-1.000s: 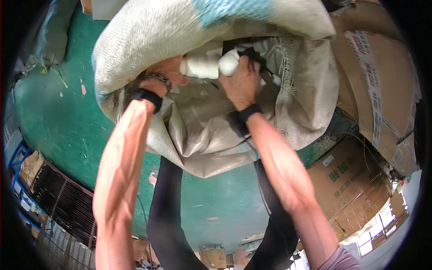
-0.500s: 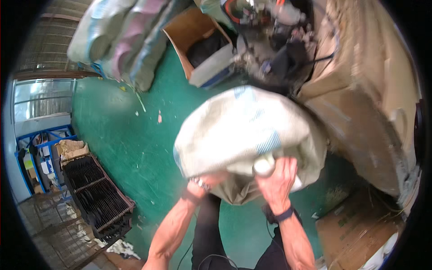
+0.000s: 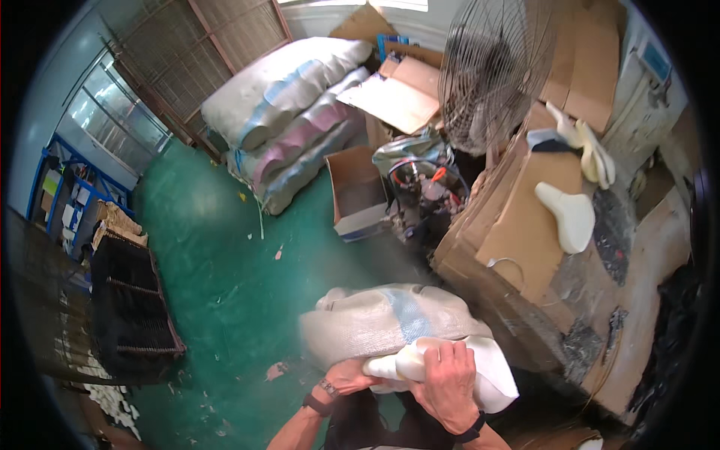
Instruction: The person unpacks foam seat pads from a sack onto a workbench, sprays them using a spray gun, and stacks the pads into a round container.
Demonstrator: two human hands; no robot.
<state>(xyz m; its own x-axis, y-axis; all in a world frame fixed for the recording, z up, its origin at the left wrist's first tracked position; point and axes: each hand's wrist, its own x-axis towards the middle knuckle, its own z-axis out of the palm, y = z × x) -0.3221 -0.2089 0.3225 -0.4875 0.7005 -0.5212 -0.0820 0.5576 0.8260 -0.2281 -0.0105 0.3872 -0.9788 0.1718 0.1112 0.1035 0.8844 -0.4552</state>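
Note:
A big woven white sack (image 3: 379, 322) with a blue stripe lies low in front of me on the green floor (image 3: 217, 277). Out of its mouth come white moulded pieces (image 3: 495, 367). My right hand (image 3: 448, 379) is closed over those white pieces. My left hand (image 3: 346, 375) grips the sack's edge beside them. Both wrists wear dark bands.
Stacked full sacks (image 3: 289, 127) lie at the back. An open cardboard box (image 3: 358, 191), a standing fan (image 3: 491, 75) and a small machine (image 3: 420, 184) stand ahead. Cardboard sheets (image 3: 525, 217) with white moulded pieces (image 3: 570, 214) are to the right. Black crates (image 3: 131, 307) stand left.
The view has swung up from the sack close to my face to the whole room. The sack now sits lower, and white pieces have come out of its mouth in my hands.

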